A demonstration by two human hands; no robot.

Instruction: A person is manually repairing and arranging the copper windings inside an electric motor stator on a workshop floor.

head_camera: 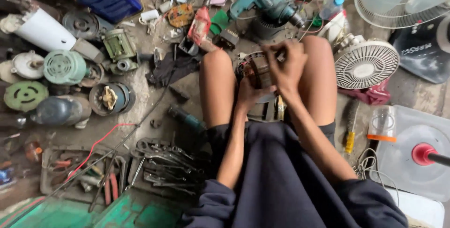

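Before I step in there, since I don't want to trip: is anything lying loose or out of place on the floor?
Yes. A red wire and a dark cable trail loose across the floor. Wrenches lie scattered beside the left knee. Motor parts sit strewn at left. Both hands work on a motor between the knees.

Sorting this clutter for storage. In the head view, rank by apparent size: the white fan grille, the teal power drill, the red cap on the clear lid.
1. white fan grille
2. teal power drill, slightly smaller; it lies farther from the camera, so this is unsure.
3. red cap, clearly smallest.
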